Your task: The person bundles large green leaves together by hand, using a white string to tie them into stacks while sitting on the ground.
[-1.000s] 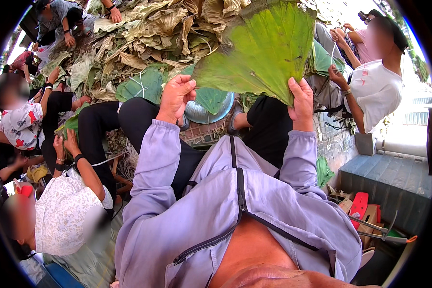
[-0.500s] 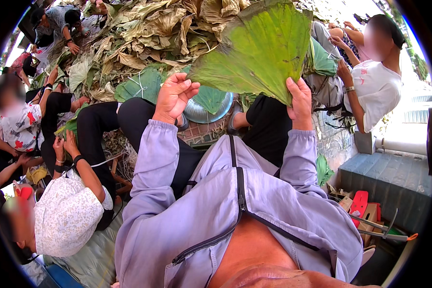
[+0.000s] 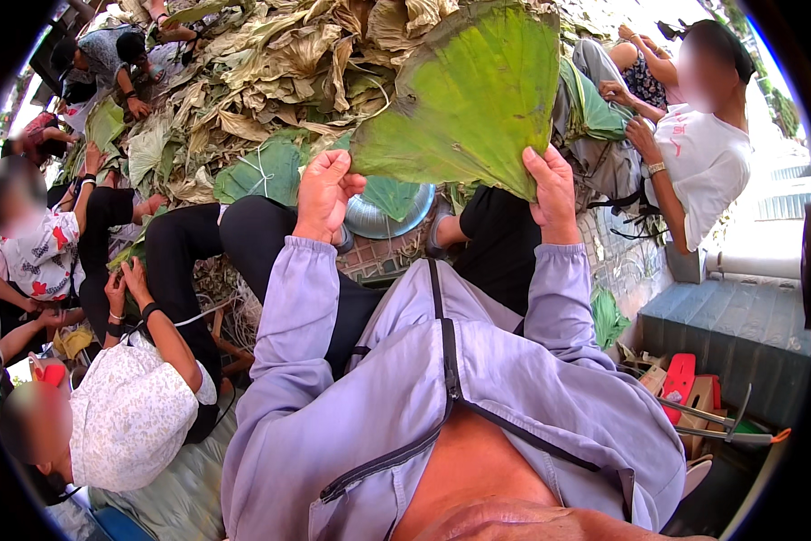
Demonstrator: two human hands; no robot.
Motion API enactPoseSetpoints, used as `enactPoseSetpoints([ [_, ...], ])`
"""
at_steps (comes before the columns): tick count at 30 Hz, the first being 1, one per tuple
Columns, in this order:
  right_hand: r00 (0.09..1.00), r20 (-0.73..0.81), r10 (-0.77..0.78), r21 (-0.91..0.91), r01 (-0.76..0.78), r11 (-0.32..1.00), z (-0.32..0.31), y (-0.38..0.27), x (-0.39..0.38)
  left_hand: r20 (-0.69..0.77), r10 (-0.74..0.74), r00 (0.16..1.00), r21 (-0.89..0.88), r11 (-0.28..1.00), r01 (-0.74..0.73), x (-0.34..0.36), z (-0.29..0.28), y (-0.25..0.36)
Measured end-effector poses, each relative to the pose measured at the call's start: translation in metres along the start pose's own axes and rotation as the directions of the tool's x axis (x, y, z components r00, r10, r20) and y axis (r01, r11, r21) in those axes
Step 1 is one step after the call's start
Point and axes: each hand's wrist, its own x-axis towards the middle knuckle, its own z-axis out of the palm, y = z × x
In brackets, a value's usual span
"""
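Observation:
A large fan-shaped lotus leaf [image 3: 469, 99], green with yellowish patches and dark edges, is stretched out in front of me. My left hand [image 3: 324, 197] pinches its left corner between thumb and fingers. At the lower right point, my right hand [image 3: 552, 197] grips it, thumb up along the edge. Below the leaf, between my feet, stands a round metal basin [image 3: 414, 215] with a green leaf [image 3: 390, 197] lying over it. Beside my left knee rests a bundle of green leaves [image 3: 266, 171] tied with white string.
A big heap of dried leaves [image 3: 279, 68] fills the far side. People sit close by: one at the right holding a stack of folded leaves [image 3: 595, 108], several at the left. A grey-green box [image 3: 730, 334] and red item [image 3: 679, 383] stand at the right.
Both hands still hold the lotus leaf. My right hand has come slightly left, and the leaf has shifted a little left with it. The left hand has barely moved.

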Motion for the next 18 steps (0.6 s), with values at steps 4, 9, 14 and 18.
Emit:
enactPoseSetpoints([
  [4,1.000,0.014,-0.001,-0.019,0.001,1.000,0.001,-0.003,-0.002,-0.086,-0.046,0.995,0.132,0.990,0.057,0.003,-0.004,-0.006],
  [9,1.000,0.024,-0.016,-0.062,0.018,0.998,0.004,-0.005,-0.005,-0.229,0.068,0.971,0.324,0.946,0.010,0.008,-0.007,0.000],
  [14,0.998,0.055,0.025,-0.082,-0.021,0.996,0.010,-0.007,-0.009,-0.044,0.179,0.983,0.425,0.894,-0.144,0.011,0.019,0.003],
  [18,0.992,0.116,0.056,-0.109,-0.043,0.993,0.016,-0.005,-0.013,0.060,0.157,0.986,0.409,0.897,-0.168,0.016,0.044,-0.005],
])
